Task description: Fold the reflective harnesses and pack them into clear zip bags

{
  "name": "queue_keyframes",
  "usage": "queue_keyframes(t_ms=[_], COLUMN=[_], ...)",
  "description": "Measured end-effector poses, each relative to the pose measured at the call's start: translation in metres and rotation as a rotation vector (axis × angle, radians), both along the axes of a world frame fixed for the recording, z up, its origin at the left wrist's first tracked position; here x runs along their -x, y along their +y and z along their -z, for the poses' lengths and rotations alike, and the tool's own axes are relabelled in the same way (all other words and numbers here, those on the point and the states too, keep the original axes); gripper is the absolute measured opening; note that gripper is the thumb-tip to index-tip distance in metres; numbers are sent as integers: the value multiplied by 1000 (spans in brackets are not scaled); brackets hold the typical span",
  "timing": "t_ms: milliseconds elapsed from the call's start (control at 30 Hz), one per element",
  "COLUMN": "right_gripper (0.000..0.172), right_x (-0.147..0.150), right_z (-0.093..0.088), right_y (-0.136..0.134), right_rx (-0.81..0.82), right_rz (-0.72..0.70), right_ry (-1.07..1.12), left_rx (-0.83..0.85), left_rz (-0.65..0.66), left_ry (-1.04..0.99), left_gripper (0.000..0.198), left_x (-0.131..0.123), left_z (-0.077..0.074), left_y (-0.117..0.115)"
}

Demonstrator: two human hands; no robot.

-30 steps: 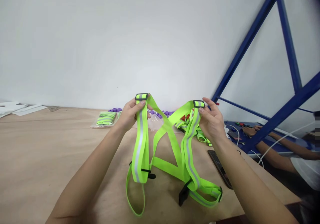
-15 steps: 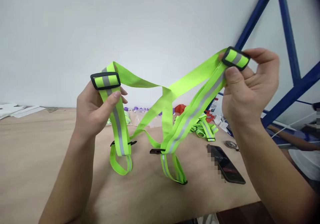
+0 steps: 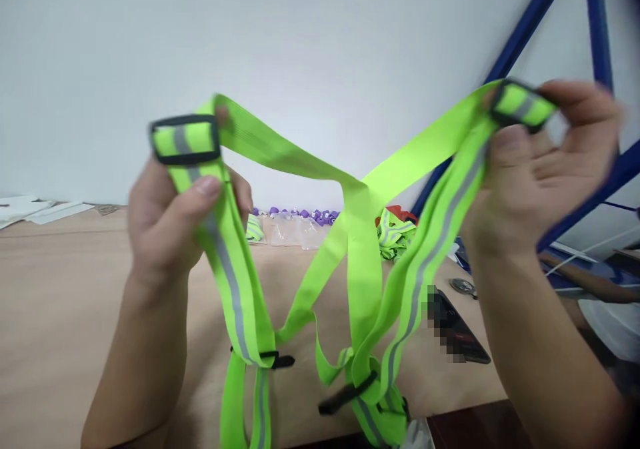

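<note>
Between my hands hangs a neon-green reflective vest (image 3: pixel 362 255) made of elastic straps with grey stripes. My left hand (image 3: pixel 173 219) pinches one shoulder strap just under its black slide buckle (image 3: pixel 185 139). The other shoulder strap is gripped by my right hand (image 3: pixel 540 169), thumb in front, beside a second black slide buckle (image 3: pixel 523 105). The straps cross in the middle at the back. Lower down dangle black clips (image 3: pixel 347 394) and strap loops, their bottom ends running past the table's near edge.
A phone (image 3: pixel 457 329) lies on the brown table (image 3: pixel 75 315), near a round metal object (image 3: pixel 463 287). Behind are more green straps (image 3: pixel 395 232), clear plastic bags (image 3: pixel 297 232) and several purple pieces (image 3: pixel 320 217). White sheets (image 3: pixel 45 210) lie far left; a blue frame (image 3: pixel 530 22) stands right.
Both hands have moved apart and slightly up, nearer to me, spreading the shoulder straps wider. The vest's lower loops have swung closer, and the view has shifted a little.
</note>
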State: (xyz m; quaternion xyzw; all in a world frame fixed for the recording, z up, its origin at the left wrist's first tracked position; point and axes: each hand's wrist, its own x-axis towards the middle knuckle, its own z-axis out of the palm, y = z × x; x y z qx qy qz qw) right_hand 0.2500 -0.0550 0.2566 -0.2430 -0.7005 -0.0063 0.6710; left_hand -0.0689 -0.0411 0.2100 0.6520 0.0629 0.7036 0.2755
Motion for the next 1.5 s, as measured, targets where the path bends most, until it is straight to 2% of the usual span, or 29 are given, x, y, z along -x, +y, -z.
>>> queue_keyframes(t_ms=[67, 100, 200, 300, 400, 467, 567, 667, 767, 833, 933, 1033, 1133, 1233, 1367, 1400, 1500], right_gripper=[33, 32, 34, 33, 28, 24, 20, 21, 20, 19, 19, 23, 33, 45, 53, 57, 74], right_x=[3, 3, 0, -10, -20, -23, -23, -19, -13, -10, -6, -4, -8, -20, -55, -68, -108], right_z=[15, 25, 61, 98, 129, 145, 163, 173, 179, 184, 193, 204, 209, 206, 201, 203, 218], right_y=[17, 26, 54, 77, 94, 103, 113, 121, 127, 130, 135, 136, 130, 111, 54, 33, -38], right_rx=[-79, -38, 235, 538, 867, 968, 1016, 1055, 1111, 1139, 1177, 1179, 1139, 1097, 1056, 1040, 1032], right_rz=[59, 71, 105, 165, 165, 127, 41, -2, 18, 34, 61, 105, 158, 193, 295, 357, 846], right_ry=[142, 171, 146, 41, -160, -239, -296, -311, -295, -285, -273, -246, -213, -217, -253, -270, -396], left_rx=[171, 253, 506, 671, 792, 837, 865, 855, 858, 871, 875, 841, 733, 664, 642, 629, 581], left_rz=[12, -3, 69, 85, 76, 99, 135, 98, 42, 57, 76, -17, -141, -199, -213, -207, -195], left_ry=[151, 234, 565, 687, 830, 970, 1126, 1092, 925, 794, 685, 709, 820, 919, 994, 1008, 1030], left_gripper=[39, 37, 33, 30, 34, 40, 51, 64, 77, 83, 86, 84, 70, 58, 52, 52, 54], left_x=[3, 3, -1, -10, -16, -16, -14, -17, -26, -34, -43, -44, -42, -42, -46, -47, -49], left_z=[9, 14, 30, 47, 63, 74, 89, 102, 114, 122, 136, 149, 155, 150, 136, 134, 129], left_y=[21, 32, 62, 85, 100, 108, 119, 130, 138, 142, 149, 157, 161, 157, 147, 145, 140])
